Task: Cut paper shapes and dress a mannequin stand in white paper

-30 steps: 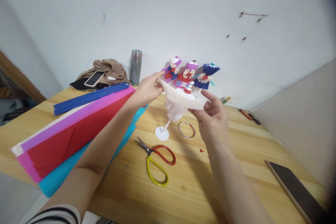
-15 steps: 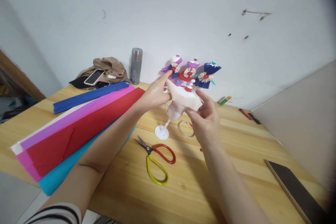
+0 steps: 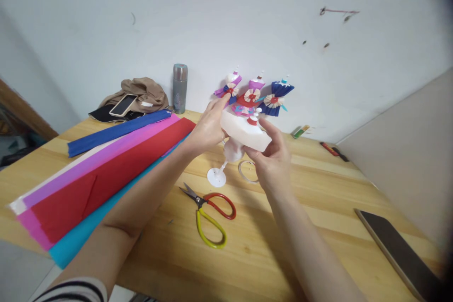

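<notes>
A striped sleeve (image 3: 74, 290) circles the left arm at the bottom edge. A tablet (image 3: 396, 245) lies on the right of the desk (image 3: 247, 264), dark face up. Scissors (image 3: 200, 202) rest nearer the middle, blades slightly parted, one handle red and the other yellow. To their left, partly hidden by the left forearm, coloured sheets (image 3: 116, 179) overlap – turquoise, red, purple, pink – with a long blue piece (image 3: 120, 132) along their far side.

Past the scissors a white form (image 3: 233, 149) stands on a round base (image 3: 216, 178), its stem slanting, a red band (image 3: 252, 121) at its neck. A pale strip (image 3: 244, 131) runs across the upper part of the form, below that band. The left hand (image 3: 208, 125) has the strip's left end in its grip; the right hand (image 3: 272, 155) has the other end – a narrow grip, thumb low and forefinger above. A ring (image 3: 240, 172) lies flat near the base.

Behind are three dressed dolls (image 3: 278, 99) in a row before the wall (image 3: 212, 19). Well to their left stand a bottle (image 3: 180, 89) and, beside it, a brown cloth (image 3: 148, 92) with a phone (image 3: 123, 105) tilted against it
</notes>
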`<state>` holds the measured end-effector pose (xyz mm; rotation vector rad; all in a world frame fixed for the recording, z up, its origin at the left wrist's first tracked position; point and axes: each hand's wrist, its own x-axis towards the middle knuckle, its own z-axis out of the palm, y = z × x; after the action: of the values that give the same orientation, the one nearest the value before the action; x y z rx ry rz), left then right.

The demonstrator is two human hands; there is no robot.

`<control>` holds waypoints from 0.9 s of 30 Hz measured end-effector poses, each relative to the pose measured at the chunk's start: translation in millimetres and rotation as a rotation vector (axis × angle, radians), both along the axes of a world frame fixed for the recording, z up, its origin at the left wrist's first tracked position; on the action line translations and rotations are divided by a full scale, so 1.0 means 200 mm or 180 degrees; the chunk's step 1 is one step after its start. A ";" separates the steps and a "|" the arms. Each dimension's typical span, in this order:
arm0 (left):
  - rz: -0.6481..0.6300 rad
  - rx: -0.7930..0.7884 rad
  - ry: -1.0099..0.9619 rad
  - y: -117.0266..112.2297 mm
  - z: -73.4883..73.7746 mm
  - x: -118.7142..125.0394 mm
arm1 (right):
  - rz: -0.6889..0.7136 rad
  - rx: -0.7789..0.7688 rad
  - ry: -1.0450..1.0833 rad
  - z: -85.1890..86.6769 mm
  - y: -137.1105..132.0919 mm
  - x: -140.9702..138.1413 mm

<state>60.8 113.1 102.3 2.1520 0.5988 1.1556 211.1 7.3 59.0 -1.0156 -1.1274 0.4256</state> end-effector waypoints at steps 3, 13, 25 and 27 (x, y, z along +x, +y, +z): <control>-0.0048 0.0347 -0.0074 0.02 -0.02 0.01 | -0.0040 0.0035 -0.0245 0.02 -0.02 0.00; -0.0292 0.0471 -0.0129 -0.02 0.01 -0.01 | 0.0366 -0.0086 -0.0249 0.02 -0.01 0.02; -0.0368 0.0281 -0.0042 0.00 -0.02 0.01 | 0.0334 0.0523 -0.0257 0.00 -0.02 0.00; -0.0357 0.0271 -0.0025 0.00 -0.02 0.00 | 0.0292 0.0500 -0.0208 0.01 -0.02 -0.02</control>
<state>61.6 113.9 98.4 2.2214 0.4266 1.1467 207.5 3.3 60.3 -0.8478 -1.2497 0.3728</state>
